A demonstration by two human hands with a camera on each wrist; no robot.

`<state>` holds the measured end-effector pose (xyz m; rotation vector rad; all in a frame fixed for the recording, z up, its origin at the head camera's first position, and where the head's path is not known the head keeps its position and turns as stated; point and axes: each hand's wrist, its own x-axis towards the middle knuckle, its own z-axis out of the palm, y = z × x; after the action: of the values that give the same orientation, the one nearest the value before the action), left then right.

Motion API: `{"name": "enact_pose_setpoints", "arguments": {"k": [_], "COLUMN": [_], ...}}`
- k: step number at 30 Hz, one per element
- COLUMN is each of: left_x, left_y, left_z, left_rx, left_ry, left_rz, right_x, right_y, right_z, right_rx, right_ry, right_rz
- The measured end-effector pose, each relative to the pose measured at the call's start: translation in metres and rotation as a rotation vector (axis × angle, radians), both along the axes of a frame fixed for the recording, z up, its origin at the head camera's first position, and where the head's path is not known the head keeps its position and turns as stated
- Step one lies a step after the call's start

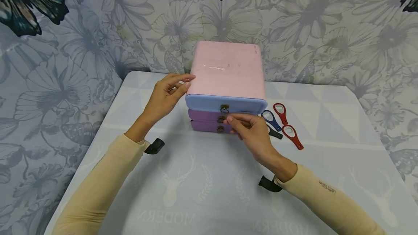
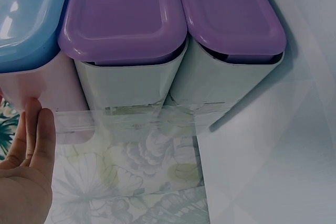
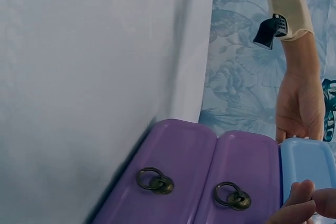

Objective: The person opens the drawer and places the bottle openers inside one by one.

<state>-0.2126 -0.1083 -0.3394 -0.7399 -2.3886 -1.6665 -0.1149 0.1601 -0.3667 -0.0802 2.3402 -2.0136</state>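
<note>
A stack of three small drawer boxes stands on the table; the top one has a pink casing (image 1: 228,70) and a blue drawer front (image 1: 205,103). Below it are two purple drawer fronts (image 3: 157,171), each with a brass ring pull (image 3: 231,195) hanging free. My left hand (image 1: 166,95) touches the left side of the pink casing, its fingers extended. With thumb and fingertips together, my right hand (image 1: 253,133) pinches at the blue drawer's ring pull (image 1: 224,108); in the right wrist view the fingers hide that ring. The blue drawer looks closed.
Right of the stack lie several small tools with ring-shaped heads and short handles: red (image 1: 292,137), another red (image 1: 281,112), blue (image 1: 271,120) and black (image 1: 275,132). They resemble magnifiers. Behind the table (image 1: 202,191) is a flower-patterned backdrop (image 1: 310,17).
</note>
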Motion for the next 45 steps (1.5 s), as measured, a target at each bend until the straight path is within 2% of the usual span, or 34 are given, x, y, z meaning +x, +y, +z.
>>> {"name": "enact_pose_setpoints", "arguments": {"k": [9,20,27,32,45], "left_x": [0.0,-0.001,-0.001,0.0,0.001], "left_y": [-0.001,0.0,0.0,-0.001,-0.001], "left_z": [0.0,0.0,-0.001,-0.002,0.0], "left_rx": [0.004,0.019,0.019,0.024,0.026], "left_ry": [-0.006,0.006,0.004,0.008,0.015], "left_rz": [0.003,-0.007,-0.008,-0.015,-0.021], "right_x": [0.004,-0.004,-0.011,-0.012,-0.013], "right_y": [0.0,-0.003,-0.006,-0.008,-0.011], "right_z": [-0.021,-0.039,-0.05,-0.053,-0.054], "right_rx": [0.028,0.057,0.028,0.013,-0.033], "right_ry": [-0.088,-0.084,-0.102,-0.108,-0.202], "right_rz": [0.015,0.015,0.006,0.014,0.033]}}
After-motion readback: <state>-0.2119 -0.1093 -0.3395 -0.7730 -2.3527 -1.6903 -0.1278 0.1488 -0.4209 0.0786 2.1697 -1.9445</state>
